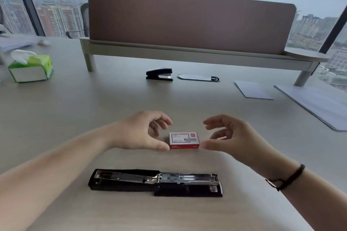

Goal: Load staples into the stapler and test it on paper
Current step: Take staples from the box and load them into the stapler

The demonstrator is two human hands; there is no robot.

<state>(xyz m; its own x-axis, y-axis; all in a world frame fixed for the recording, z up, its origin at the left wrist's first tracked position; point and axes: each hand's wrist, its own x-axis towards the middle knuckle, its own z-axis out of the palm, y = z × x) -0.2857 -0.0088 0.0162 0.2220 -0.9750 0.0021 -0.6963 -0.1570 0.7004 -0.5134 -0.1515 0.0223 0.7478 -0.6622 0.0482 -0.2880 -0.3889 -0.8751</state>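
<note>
Left hand [142,131] and right hand [231,137], fingers loosely spread, flank the staple box [184,140] (thumbs at its ends) beyond the opened stapler [155,182].

Both hands [142,131] [231,137] forward; fingers loosely curved

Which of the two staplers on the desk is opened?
The near stapler, lying below the red staple box, is opened flat, metal track exposed; the far stapler is closed.
</note>
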